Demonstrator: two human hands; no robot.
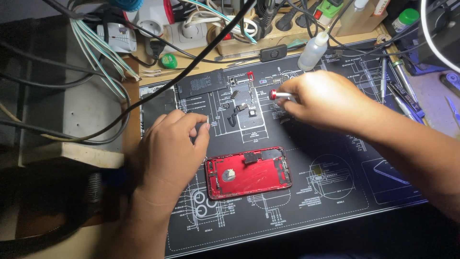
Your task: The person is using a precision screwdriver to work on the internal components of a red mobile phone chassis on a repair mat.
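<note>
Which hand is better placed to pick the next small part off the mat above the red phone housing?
Right hand, probably: it holds the screwdriver beside the loose parts. Left hand rests nearer the red phone housing.

right hand (pixel 322 98): grips red-tipped screwdriver (pixel 281 95) | left hand (pixel 170 148): rests on black mat (pixel 335 187) | red phone housing (pixel 248 172): open, just beside left hand

Probably a phone repair workbench: schematic-printed work mat (pixel 335 201), loose screwdrivers (pixel 400 79), tangled cables (pixel 96 52), power strip (pixel 187 31).
</note>
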